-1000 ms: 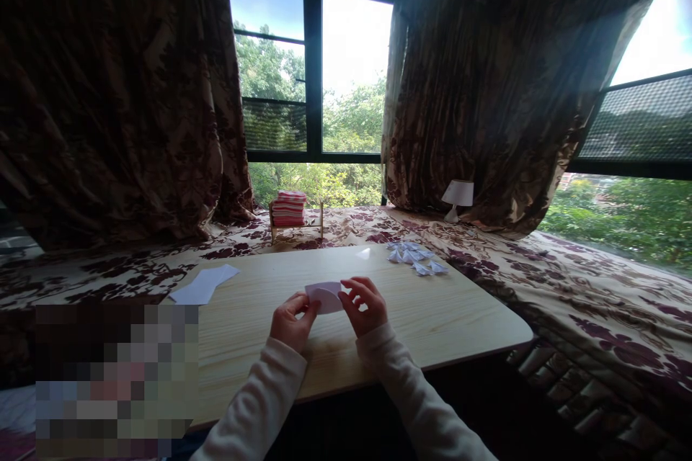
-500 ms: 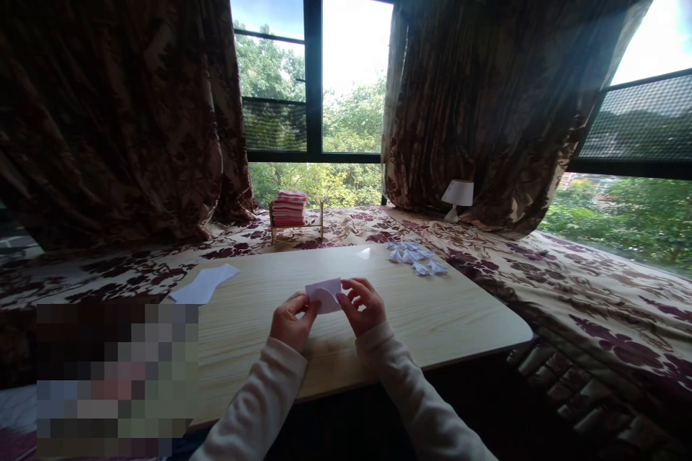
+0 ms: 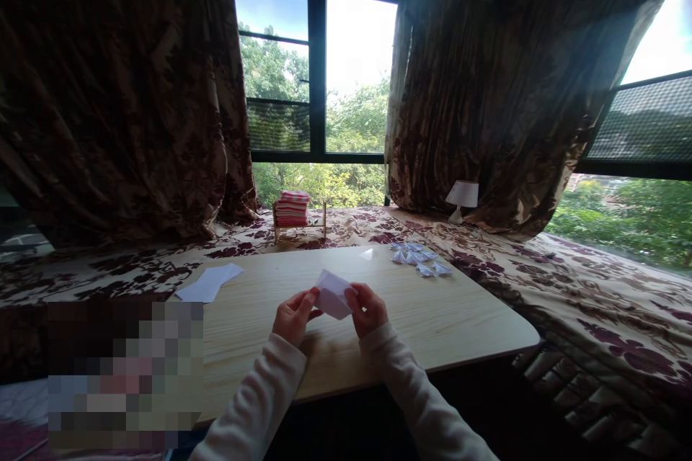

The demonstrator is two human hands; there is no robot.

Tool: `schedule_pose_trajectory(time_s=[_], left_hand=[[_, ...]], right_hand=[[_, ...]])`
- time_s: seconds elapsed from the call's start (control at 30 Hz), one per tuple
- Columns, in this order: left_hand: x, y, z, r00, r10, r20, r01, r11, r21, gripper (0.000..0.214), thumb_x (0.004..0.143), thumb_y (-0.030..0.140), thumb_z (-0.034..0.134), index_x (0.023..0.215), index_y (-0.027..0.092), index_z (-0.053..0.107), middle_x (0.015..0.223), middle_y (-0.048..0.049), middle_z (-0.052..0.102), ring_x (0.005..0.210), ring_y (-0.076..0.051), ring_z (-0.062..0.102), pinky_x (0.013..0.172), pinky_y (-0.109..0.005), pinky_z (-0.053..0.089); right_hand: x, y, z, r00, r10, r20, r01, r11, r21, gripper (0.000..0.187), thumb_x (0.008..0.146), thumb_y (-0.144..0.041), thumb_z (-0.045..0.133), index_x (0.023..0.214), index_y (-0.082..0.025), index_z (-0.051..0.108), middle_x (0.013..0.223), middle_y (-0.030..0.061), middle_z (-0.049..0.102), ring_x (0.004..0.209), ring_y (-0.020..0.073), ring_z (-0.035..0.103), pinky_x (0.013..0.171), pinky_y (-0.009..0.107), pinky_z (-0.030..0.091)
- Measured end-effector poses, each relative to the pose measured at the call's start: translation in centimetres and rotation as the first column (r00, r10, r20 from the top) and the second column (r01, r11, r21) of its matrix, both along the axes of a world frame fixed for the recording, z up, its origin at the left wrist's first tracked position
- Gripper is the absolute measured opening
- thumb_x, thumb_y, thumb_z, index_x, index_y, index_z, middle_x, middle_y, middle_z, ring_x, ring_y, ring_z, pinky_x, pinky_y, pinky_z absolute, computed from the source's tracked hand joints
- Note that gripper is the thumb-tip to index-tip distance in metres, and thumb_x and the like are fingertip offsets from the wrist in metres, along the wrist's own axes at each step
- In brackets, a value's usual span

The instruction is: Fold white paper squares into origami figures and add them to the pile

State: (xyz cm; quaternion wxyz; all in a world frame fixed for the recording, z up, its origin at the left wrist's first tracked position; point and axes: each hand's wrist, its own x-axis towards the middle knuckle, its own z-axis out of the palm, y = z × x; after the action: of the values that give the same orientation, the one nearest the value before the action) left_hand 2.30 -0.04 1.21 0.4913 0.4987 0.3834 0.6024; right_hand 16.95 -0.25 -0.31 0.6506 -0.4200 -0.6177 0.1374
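The person's left hand (image 3: 293,317) pinches the left edge of a piece of white paper (image 3: 332,295) between thumb and fingers, and the right hand (image 3: 368,310) pinches the opposite edge the same way. The paper sits tilted between the two, seemingly lifted off the wooden table (image 3: 459,324) — a hold from both sides that probably keeps so light a sheet steady and leaves its middle free. It looks folded or doubled over, though the layers cannot be told apart.

Beyond the grip to the left lie flat white sheets (image 3: 210,281), near the table's edge and well apart from the working hands; lying there, they seem within reach yet out of the way. Beyond the grip to the right, a cluster of small folded paper pieces (image 3: 411,257) rests near the far corner, perhaps grouped there so the pieces are not knocked. A small pale patch straight beyond the paper may be a scrap or a reflection.

Farther past the grip, on the patterned cloth, stand a small rack (image 3: 325,220) with a striped cloth stack (image 3: 293,208) and, to the right, a white lamp (image 3: 463,194). Nothing visible obstructs the hands — only a pixelated block (image 3: 124,374), nearer and left of the grip, hides part of the view.
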Motion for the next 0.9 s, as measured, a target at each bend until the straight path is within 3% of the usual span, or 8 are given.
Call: schedule_pose_trajectory(time_s=[0.13,0.23,0.4,0.5,0.53,0.63,0.8,0.9], left_hand=[[0.0,0.8,-0.4,0.999,0.039,0.025,-0.037,0.998,-0.06,0.044,0.05,0.041,0.073,0.081,0.01,0.068,0.067,-0.0058,0.067,0.06,-0.017,0.061,0.058,-0.031,0.052],[-1.5,3.1,0.0,0.988,0.156,-0.019,-0.157,0.985,-0.074,0.041,0.05,0.033,0.074,0.083,0.009,0.068,0.063,-0.005,0.066,0.054,-0.014,0.059,0.052,-0.027,0.049],[-8.7,9.2,3.4,0.894,0.418,-0.16,-0.436,0.894,-0.101,0.033,0.073,0.028,0.06,0.102,0.013,0.058,0.093,-0.0066,0.062,0.077,-0.016,0.059,0.066,-0.03,0.049],[-14.0,11.5,5.3,0.828,0.489,-0.276,-0.534,0.836,-0.122,0.031,0.083,0.03,0.049,0.11,0.015,0.049,0.11,-0.0076,0.053,0.092,-0.019,0.055,0.077,-0.039,0.047],[-15.4,11.8,5.5,0.808,0.504,-0.306,-0.559,0.82,-0.125,0.032,0.082,0.033,0.05,0.107,0.013,0.052,0.108,-0.0046,0.054,0.093,-0.023,0.054,0.077,-0.039,0.047],[-18.4,12.0,5.4,0.771,0.511,-0.379,-0.59,0.798,-0.124,0.031,0.083,0.03,0.049,0.11,0.015,0.049,0.11,-0.0077,0.053,0.092,-0.019,0.055,0.077,-0.039,0.047],[-19.9,11.2,5.3,0.754,0.529,-0.39,-0.577,0.817,-0.007,0.029,0.083,0.03,0.049,0.108,0.015,0.051,0.108,-0.0063,0.054,0.092,-0.019,0.055,0.077,-0.038,0.047],[-19.6,10.3,7.0,0.741,0.588,-0.324,-0.564,0.807,0.175,0.014,0.073,0.023,0.062,0.08,0.011,0.061,0.087,-0.0067,0.062,0.087,-0.021,0.058,0.076,-0.036,0.045]], right_hand=[[0.0,0.1,0.1,0.979,-0.038,-0.198,0.012,0.991,-0.131,0.028,0.079,-0.044,0.045,0.082,-0.017,0.052,0.039,-0.0069,0.049,0.031,0.0098,0.048,0.033,0.019,0.039],[0.0,0.4,0.1,0.943,-0.087,-0.321,0.037,0.987,-0.158,0.035,0.077,-0.051,0.047,0.082,-0.016,0.05,0.034,-0.0078,0.047,0.027,0.01,0.045,0.028,0.018,0.034],[-0.2,0.8,-0.7,0.955,-0.04,-0.294,-0.009,0.987,-0.162,0.04,0.072,-0.055,0.05,0.08,-0.016,0.052,0.039,-0.0053,0.052,0.029,0.0107,0.048,0.029,0.018,0.035],[-0.1,1.0,-1.2,0.97,-0.046,-0.238,0.005,0.986,-0.169,0.04,0.073,-0.054,0.049,0.082,-0.016,0.053,0.039,-0.005,0.052,0.03,0.0111,0.049,0.031,0.019,0.037],[0.0,1.0,-1.3,0.973,-0.045,-0.225,0.006,0.985,-0.172,0.039,0.074,-0.054,0.049,0.082,-0.016,0.054,0.038,-0.0052,0.051,0.03,0.0112,0.05,0.031,0.019,0.038],[0.1,1.1,-1.4,0.979,-0.009,-0.206,-0.029,0.983,-0.18,0.038,0.075,-0.052,0.049,0.083,-0.015,0.053,0.039,-0.005,0.052,0.032,0.0117,0.051,0.033,0.02,0.039],[0.2,1.0,-1.4,0.979,-0.002,-0.203,-0.037,0.981,-0.189,0.036,0.076,-0.05,0.049,0.084,-0.016,0.052,0.041,-0.0048,0.052,0.033,0.0115,0.051,0.034,0.02,0.04],[0.1,1.0,-1.3,0.98,-0.003,-0.198,-0.035,0.982,-0.188,0.035,0.076,-0.05,0.048,0.084,-0.016,0.052,0.04,-0.0052,0.052,0.033,0.0114,0.052,0.035,0.019,0.04]])
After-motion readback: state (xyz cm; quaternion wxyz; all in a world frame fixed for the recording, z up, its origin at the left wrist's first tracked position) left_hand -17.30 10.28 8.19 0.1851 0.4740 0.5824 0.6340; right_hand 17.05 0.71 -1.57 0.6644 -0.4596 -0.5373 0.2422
